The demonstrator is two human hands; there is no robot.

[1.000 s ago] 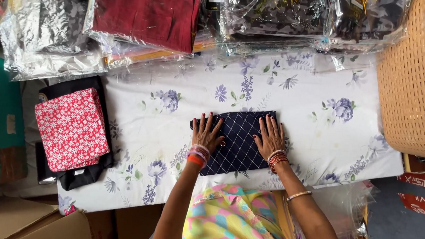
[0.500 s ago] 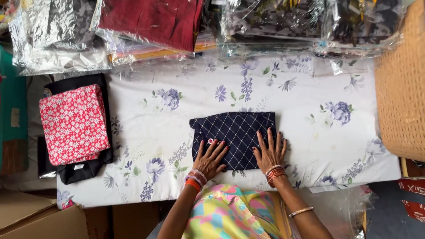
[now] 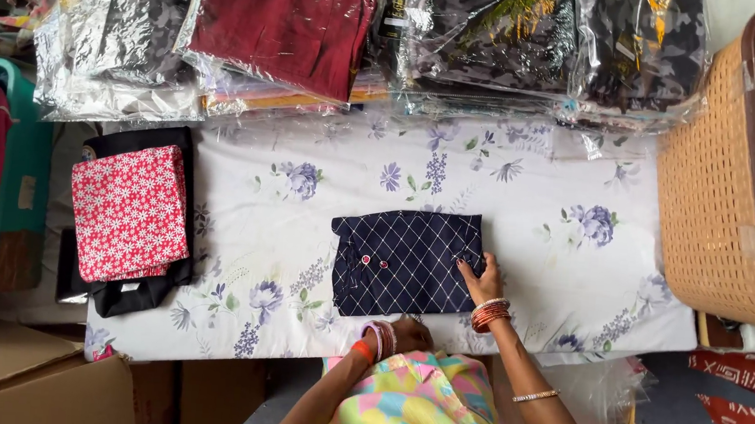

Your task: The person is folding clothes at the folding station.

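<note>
A folded navy garment with a white diamond grid and two small red buttons (image 3: 405, 262) lies in the middle of the floral white sheet (image 3: 535, 204). My right hand (image 3: 478, 279), with red bangles at the wrist, grips the garment's right lower edge. My left hand (image 3: 407, 334) sits at the garment's near edge, fingers curled under it, partly hidden by my colourful sleeve.
A folded red floral cloth (image 3: 129, 210) rests on a black one at the left. Plastic-wrapped garments (image 3: 284, 23) are stacked along the far edge. A woven tan basket (image 3: 720, 181) stands at the right. Cardboard boxes (image 3: 27, 374) sit below left.
Both hands slid from flat on top of the navy garment down toward its near edge; the left is now curled at the bottom edge and the right holds the right side.
</note>
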